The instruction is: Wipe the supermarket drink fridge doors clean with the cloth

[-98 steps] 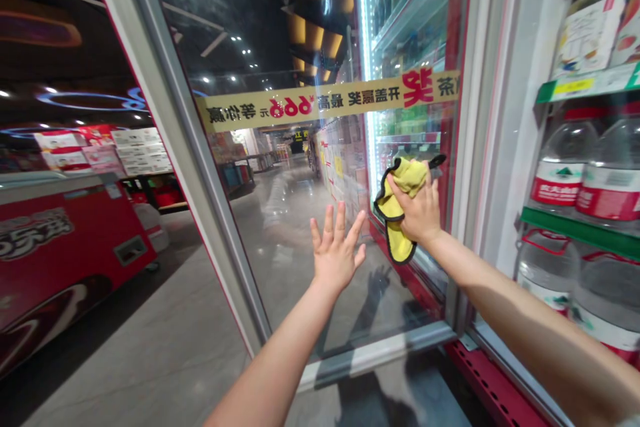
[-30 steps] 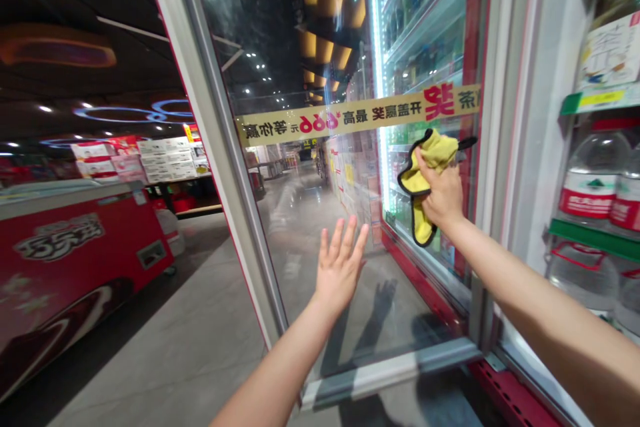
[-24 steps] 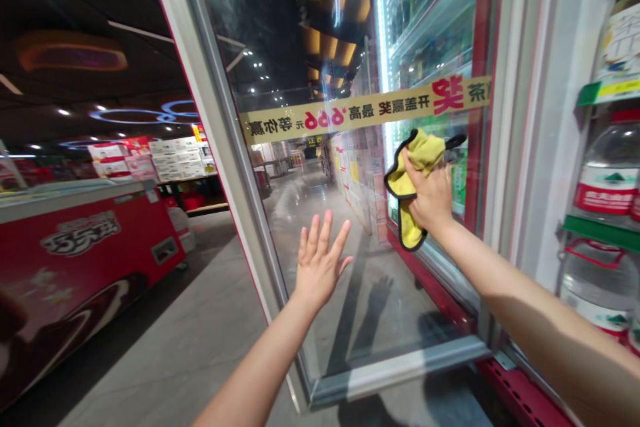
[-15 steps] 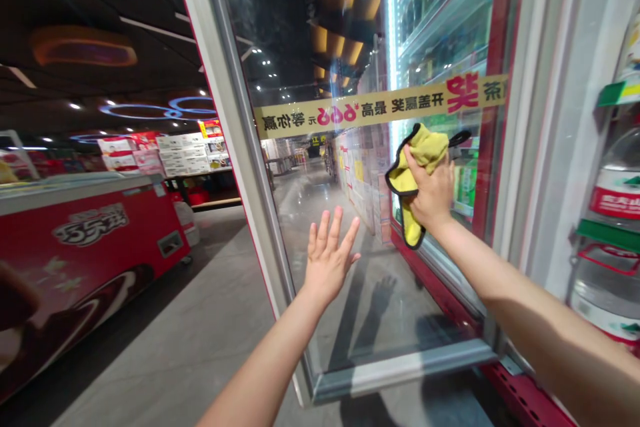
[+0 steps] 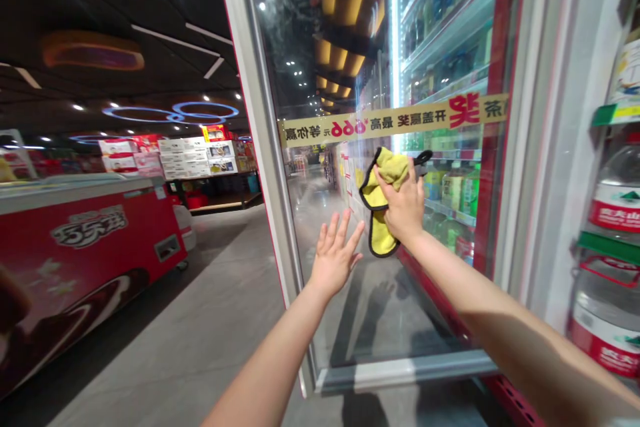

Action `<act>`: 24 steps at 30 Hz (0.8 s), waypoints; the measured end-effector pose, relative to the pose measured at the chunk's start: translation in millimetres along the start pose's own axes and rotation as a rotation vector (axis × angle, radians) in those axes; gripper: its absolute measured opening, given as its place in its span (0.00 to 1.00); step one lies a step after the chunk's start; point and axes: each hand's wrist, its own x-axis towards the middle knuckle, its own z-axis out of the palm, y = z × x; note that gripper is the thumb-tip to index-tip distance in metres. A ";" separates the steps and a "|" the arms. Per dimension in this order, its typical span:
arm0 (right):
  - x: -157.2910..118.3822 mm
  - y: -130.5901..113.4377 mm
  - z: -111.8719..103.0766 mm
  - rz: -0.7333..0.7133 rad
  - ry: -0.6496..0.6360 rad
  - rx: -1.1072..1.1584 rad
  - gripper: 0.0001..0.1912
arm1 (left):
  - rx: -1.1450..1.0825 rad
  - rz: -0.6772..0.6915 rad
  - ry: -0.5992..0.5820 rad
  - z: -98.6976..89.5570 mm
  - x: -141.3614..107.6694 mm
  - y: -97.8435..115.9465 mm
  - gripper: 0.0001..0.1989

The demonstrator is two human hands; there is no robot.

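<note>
A yellow cleaning cloth (image 5: 384, 235) with black edging lies bunched against the glass door (image 5: 345, 320) of a drinks fridge. My right hand (image 5: 406, 205) presses it there, fingers over the fabric, and a black loop sticks out at its upper right. To the left and lower, my left hand (image 5: 336, 257) is spread with fingers apart and palm toward the glass, holding nothing. A beige sticker strip (image 5: 395, 121) with mirrored lettering crosses the pane just above the cloth. The door stands swung open, its silver frame (image 5: 273, 213) left of my hands.
Large water bottles (image 5: 610, 313) stand on shelving close at the right. On the left is a red chest freezer (image 5: 100, 267), with stacked white boxes (image 5: 185, 157) behind it. Lit fridge shelves (image 5: 445, 20) with bottles show through the glass. Grey floor (image 5: 210, 320) lies between freezer and door.
My right hand and the cloth have slid left and slightly down across the glass. My left hand is still spread, a little further right in view. The door frame also appears further right.
</note>
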 end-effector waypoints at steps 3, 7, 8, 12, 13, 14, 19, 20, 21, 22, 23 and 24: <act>-1.5 -14.0 1.1 -0.142 -0.111 0.005 0.38 | -0.035 0.080 -0.045 -12.6 -4.6 -13.6 0.45; -13.3 -2.0 1.4 -0.294 -0.190 0.003 0.36 | 0.014 0.111 -0.084 -28.5 -31.2 -39.9 0.49; -13.2 -2.5 1.6 -0.274 -0.177 0.003 0.36 | 0.040 0.110 -0.090 -29.8 -38.8 -45.5 0.49; -7.2 -33.5 4.2 -0.084 -0.105 0.025 0.42 | 0.107 0.127 -0.090 -25.6 -56.0 -57.9 0.51; -8.0 -42.9 5.3 -0.089 -0.116 0.040 0.41 | 0.111 0.128 -0.086 -23.9 -56.8 -58.8 0.51; -10.6 -50.0 6.3 -0.130 -0.142 0.056 0.40 | 0.112 0.131 -0.082 -22.6 -57.0 -59.2 0.50; -30.1 -45.8 4.6 -0.409 -0.261 0.100 0.24 | 0.098 0.157 -0.057 -22.1 -60.7 -58.8 0.46; -29.0 -43.9 2.8 -0.402 -0.257 0.098 0.23 | 0.097 0.164 -0.046 -22.4 -62.6 -58.8 0.44; -25.2 -44.6 0.9 -0.373 -0.245 0.093 0.24 | 0.099 0.169 -0.036 -22.6 -64.6 -58.8 0.43; -19.2 -48.7 -1.0 -0.329 -0.229 0.087 0.26 | 0.102 0.174 -0.028 -22.6 -66.4 -58.9 0.42; -11.8 -56.0 -2.5 -0.278 -0.212 0.082 0.30 | 0.105 0.181 -0.021 -22.3 -67.9 -59.1 0.41; -4.1 -66.0 -3.5 -0.226 -0.195 0.079 0.33 | 0.105 0.190 -0.019 -21.8 -69.1 -59.4 0.38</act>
